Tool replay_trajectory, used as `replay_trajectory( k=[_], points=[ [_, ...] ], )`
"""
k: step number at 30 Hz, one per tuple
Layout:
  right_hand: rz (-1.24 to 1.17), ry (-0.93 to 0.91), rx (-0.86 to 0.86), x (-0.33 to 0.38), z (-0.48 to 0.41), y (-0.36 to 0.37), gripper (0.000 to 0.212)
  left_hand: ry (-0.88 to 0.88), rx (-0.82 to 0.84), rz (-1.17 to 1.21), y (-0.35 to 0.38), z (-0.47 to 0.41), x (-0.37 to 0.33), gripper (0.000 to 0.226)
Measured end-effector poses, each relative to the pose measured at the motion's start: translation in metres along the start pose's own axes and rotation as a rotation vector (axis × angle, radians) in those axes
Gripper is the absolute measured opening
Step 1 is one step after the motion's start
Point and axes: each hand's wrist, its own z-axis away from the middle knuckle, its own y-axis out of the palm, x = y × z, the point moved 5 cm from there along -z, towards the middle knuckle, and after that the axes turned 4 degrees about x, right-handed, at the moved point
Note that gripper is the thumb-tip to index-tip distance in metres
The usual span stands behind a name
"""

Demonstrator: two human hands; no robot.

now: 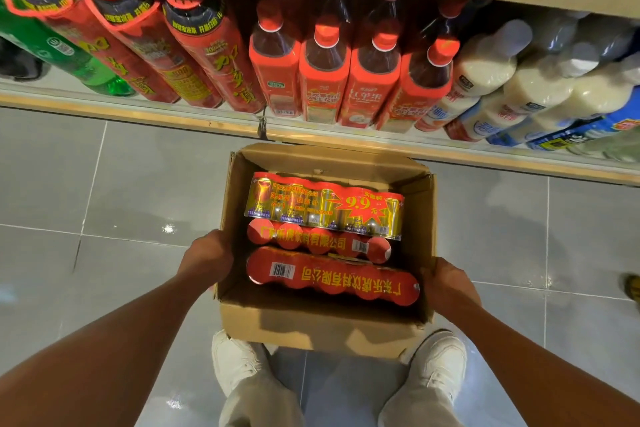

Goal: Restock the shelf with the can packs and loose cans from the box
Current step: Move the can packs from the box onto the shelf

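Note:
An open cardboard box (pixel 313 326) is held just above the grey floor in front of the shelf (pixel 381 149). Inside lie three shrink-wrapped can packs: a gold and red one with a 9.9 price burst (pixel 323 206) at the far side, a red one (pixel 318 243) in the middle, and a red one with a barcode (pixel 332 279) nearest me. My left hand (pixel 207 258) grips the box's left wall. My right hand (pixel 450 288) grips its right wall. No loose cans show.
The bottom shelf holds a green bottle (pixel 52 48), tall red bottles (pixel 207 59), red-capped tea bottles (pixel 325 73) and white milk-drink bottles (pixel 491 80). My two white shoes (pixel 239 362) stand under the box's near side. Another shoe tip (pixel 633 288) shows at the right edge.

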Motion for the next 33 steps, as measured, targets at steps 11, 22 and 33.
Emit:
replay_trajectory(
  k=[11,22,33],
  points=[
    [0.026,0.001,-0.008,0.017,-0.029,-0.026,0.032,0.047,-0.03,-0.061,-0.026,-0.018,-0.028,0.029],
    [-0.111,-0.008,-0.047,0.031,-0.003,-0.053,0.046,0.386,-0.402,-0.007,-0.061,0.017,-0.041,0.029],
    [0.221,-0.615,0.003,0.086,0.02,-0.032,0.091,0.652,0.115,-0.547,-0.014,0.019,-0.088,0.101]
  ],
)
